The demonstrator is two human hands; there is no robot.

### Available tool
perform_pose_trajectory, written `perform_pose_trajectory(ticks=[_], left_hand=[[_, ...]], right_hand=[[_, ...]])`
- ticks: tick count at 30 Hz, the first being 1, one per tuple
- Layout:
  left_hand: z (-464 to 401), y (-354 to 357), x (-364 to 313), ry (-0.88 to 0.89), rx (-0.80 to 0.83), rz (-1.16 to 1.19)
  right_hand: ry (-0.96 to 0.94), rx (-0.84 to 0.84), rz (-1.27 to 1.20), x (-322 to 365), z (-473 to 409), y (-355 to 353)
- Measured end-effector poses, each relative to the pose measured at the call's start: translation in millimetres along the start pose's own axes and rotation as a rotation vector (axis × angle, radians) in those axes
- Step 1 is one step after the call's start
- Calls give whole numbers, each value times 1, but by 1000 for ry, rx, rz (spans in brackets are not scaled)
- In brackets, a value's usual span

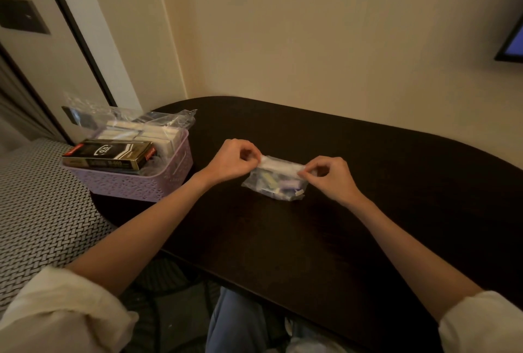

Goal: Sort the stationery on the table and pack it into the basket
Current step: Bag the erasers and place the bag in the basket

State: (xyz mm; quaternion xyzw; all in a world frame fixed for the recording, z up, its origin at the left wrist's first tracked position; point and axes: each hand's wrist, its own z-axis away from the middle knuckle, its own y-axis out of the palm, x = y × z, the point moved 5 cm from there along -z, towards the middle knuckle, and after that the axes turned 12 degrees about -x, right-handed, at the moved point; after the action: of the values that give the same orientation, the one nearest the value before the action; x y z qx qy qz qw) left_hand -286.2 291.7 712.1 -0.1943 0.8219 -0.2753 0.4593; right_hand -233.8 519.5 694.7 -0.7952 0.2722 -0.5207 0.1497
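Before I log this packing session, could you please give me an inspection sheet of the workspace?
Surface: dark table, rounded at its far end, set against a cream wall.
Job's things: small clear bag of pastel stationery on the table; lilac basket at the table's left edge, holding a black box marked 0.5, white boxes and clear plastic bags.
Clutter: nothing seen.
Hands: left hand and right hand each pinch an end of the small clear bag's top edge.
Cables: nothing seen.
Surroundings: patterned seat left of the table; screen corner at upper right.
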Motion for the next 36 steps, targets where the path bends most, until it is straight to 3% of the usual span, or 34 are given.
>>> perform_pose_trajectory(ticks=[5,9,13,16,21,27,31,36], left_hand=[[-5,3,-3,3,18,-47],[-4,3,9,-101,12,30],[2,3,13,-132,53,-9],[4,-1,5,-94,18,-45],[11,-18,-11,10,-132,-50],[24,-65,-24,6,-346,-47],[31,-109,-34,44,-523,-44],[46,-166,-29,3,-734,-20]], right_hand=[[134,28,-35,-8,-6,7],[92,153,21,-5,-6,14],[87,135,133,0,-7,16],[113,121,79,11,-5,18],[57,41,68,30,-7,23],[-86,-50,77,69,-24,33],[-207,-101,26,110,-45,49],[-418,-78,133,164,-72,80]])
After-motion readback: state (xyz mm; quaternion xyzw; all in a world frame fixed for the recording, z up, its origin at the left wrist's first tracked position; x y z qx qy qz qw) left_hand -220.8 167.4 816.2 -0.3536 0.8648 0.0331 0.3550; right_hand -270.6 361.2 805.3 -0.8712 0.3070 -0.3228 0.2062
